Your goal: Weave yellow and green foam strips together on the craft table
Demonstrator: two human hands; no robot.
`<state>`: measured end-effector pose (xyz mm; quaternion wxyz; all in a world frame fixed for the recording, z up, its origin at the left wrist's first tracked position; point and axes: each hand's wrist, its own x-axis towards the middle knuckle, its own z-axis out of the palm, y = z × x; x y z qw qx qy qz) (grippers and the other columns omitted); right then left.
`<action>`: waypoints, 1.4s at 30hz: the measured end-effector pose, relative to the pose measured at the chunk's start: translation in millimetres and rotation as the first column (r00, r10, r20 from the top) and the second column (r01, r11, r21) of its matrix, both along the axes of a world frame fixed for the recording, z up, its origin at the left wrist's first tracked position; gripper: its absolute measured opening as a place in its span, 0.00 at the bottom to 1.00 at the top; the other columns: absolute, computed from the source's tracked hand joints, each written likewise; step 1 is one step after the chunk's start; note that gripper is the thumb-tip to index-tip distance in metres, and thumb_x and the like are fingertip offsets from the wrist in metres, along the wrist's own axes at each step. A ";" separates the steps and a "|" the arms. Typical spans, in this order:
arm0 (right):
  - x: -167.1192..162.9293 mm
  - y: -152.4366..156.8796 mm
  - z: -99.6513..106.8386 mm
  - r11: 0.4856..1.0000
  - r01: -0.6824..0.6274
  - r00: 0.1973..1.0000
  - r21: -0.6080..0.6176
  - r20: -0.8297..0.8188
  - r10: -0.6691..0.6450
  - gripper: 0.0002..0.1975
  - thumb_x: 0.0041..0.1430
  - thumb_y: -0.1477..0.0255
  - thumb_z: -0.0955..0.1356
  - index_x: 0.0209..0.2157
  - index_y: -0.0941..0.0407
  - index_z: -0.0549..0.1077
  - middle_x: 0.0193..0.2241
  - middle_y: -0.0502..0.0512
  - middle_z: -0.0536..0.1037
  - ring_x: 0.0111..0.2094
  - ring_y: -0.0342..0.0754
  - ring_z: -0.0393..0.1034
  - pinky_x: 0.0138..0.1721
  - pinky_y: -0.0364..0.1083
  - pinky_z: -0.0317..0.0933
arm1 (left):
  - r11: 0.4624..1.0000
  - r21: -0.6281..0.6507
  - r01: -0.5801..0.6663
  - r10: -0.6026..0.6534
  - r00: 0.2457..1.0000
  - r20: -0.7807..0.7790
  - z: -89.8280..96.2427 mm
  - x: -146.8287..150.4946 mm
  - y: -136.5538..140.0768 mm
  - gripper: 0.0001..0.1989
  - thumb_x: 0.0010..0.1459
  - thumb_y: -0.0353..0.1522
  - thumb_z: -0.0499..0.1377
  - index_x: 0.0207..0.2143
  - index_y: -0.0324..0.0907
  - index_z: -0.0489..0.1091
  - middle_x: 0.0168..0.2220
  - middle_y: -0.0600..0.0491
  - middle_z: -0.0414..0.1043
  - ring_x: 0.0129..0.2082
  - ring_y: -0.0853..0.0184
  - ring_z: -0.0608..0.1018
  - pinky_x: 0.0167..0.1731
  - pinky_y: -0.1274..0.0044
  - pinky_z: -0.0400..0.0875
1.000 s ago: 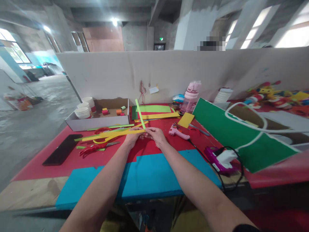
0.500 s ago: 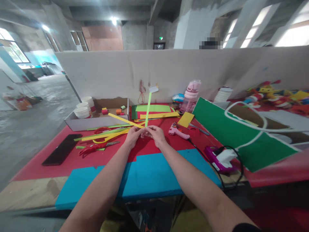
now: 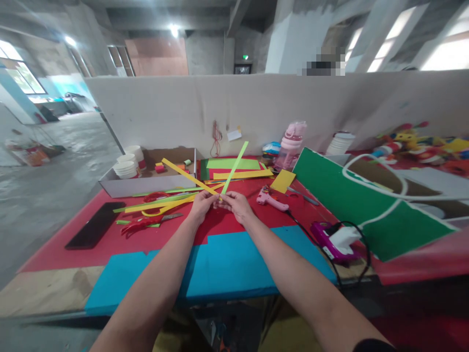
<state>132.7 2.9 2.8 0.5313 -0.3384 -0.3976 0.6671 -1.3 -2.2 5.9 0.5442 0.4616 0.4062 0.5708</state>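
Note:
Over the red-covered table (image 3: 176,247), my two hands meet with closed fingertips. My left hand (image 3: 202,205) pinches the lower end of a yellow paper strip (image 3: 185,174), which slants up to the left. In my right hand (image 3: 235,204) is the lower end of a light green paper strip (image 3: 235,166), leaning up to the right. The two strips come together at my fingertips in a V. How their ends join is hidden by my fingers. Left of my hands lie more yellow and green strips (image 3: 154,203) and red-handled scissors (image 3: 141,225).
A pink glue gun (image 3: 271,199) and a yellow card (image 3: 283,181) lie to the right. A purple power strip (image 3: 330,244) with cables is near a green board (image 3: 351,205). A box (image 3: 148,185) with cups stands back left, a black phone (image 3: 95,226) in front of it.
The green strip has tilted from nearly upright to a lean toward the right. The yellow strip's lower end shows slightly further between my fingers. My hands have stayed in about the same place.

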 end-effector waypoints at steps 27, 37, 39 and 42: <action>-1.3 4.0 -4.3 0.995 0.090 0.995 0.041 0.045 -0.092 0.09 0.42 0.71 0.76 0.24 0.60 0.75 0.17 0.48 0.74 0.20 0.37 0.68 0.26 0.38 0.70 | 0.998 0.033 0.047 -0.044 0.994 -0.097 -2.6 -2.8 2.3 0.14 0.44 0.38 0.67 0.24 0.37 0.68 0.18 0.55 0.67 0.17 0.75 0.68 0.19 0.81 0.61; -2.4 -0.5 1.8 0.996 0.084 0.993 0.024 0.081 -0.086 0.07 0.47 0.78 0.74 0.24 0.60 0.71 0.20 0.51 0.76 0.23 0.42 0.74 0.30 0.41 0.73 | 0.996 0.080 0.039 -0.029 0.992 -0.120 -0.5 -3.7 2.6 0.15 0.46 0.40 0.66 0.23 0.38 0.66 0.17 0.57 0.66 0.16 0.75 0.67 0.19 0.82 0.61; -2.7 -1.0 2.0 0.995 0.090 0.991 0.038 0.094 -0.093 0.07 0.48 0.77 0.73 0.24 0.60 0.70 0.20 0.51 0.77 0.23 0.42 0.74 0.30 0.41 0.73 | 0.996 0.074 0.043 -0.032 0.989 -0.141 -0.5 -3.2 2.2 0.16 0.46 0.40 0.66 0.23 0.39 0.66 0.17 0.56 0.67 0.16 0.75 0.67 0.19 0.82 0.61; -2.0 -1.5 2.2 0.997 0.070 0.992 0.021 0.103 -0.072 0.08 0.48 0.77 0.74 0.23 0.60 0.70 0.20 0.51 0.77 0.23 0.42 0.74 0.31 0.41 0.73 | 0.995 0.091 0.030 -0.015 0.988 -0.153 -0.9 -3.1 2.7 0.16 0.45 0.39 0.67 0.21 0.39 0.65 0.17 0.57 0.66 0.17 0.75 0.67 0.19 0.82 0.61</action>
